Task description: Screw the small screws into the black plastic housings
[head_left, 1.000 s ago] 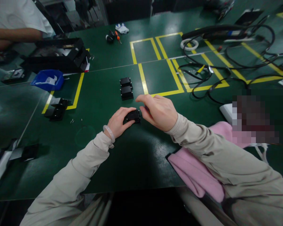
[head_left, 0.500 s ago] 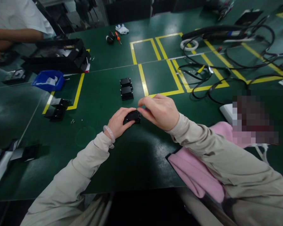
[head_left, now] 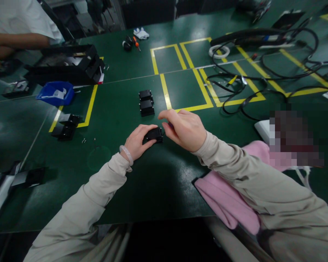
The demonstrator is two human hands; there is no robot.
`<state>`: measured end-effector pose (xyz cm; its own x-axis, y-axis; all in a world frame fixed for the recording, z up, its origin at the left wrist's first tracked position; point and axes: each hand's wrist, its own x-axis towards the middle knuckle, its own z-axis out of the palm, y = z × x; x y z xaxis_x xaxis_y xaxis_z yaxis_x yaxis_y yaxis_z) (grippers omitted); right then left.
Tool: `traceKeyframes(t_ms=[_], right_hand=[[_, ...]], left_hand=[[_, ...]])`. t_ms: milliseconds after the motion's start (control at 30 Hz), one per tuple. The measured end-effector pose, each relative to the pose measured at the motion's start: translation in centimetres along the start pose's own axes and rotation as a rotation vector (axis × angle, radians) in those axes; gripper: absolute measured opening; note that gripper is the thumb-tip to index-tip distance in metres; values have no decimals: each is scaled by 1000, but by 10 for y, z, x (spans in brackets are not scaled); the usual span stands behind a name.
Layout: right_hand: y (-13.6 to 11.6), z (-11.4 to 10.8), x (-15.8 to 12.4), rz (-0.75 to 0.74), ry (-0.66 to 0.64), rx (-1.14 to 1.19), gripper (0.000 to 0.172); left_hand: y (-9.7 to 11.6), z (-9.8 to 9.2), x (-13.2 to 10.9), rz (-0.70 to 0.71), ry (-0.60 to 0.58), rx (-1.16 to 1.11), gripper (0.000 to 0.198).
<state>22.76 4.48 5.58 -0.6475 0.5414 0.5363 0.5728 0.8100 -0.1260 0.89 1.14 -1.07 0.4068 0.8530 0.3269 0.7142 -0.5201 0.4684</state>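
black block [head_left: 154, 134] rests on the green bench [head_left: 164, 193], between my two hands. my left hand [head_left: 136, 141] clamps it, thumb along the near side and fingers along the far side. my right hand [head_left: 185, 128] is positioned just beside its right end, thumb and forefinger parted by a narrow gap. two similar blocks [head_left: 147, 107] sit together beyond my hands. small metal parts [head_left: 84, 141] lie to the left of my left hand.
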Motion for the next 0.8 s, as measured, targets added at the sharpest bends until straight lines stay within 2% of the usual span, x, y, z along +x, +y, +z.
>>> traceKeyframes(t_ms=[567, 800], right_hand=[[-1, 0, -1, -54, 29, -20, 33], [-2, 0, 0, -15, 18, 11, 29]], left_hand=[[-1, 0, 0, 9, 8, 6, 39], [-1, 0, 1, 9, 1, 15, 40]])
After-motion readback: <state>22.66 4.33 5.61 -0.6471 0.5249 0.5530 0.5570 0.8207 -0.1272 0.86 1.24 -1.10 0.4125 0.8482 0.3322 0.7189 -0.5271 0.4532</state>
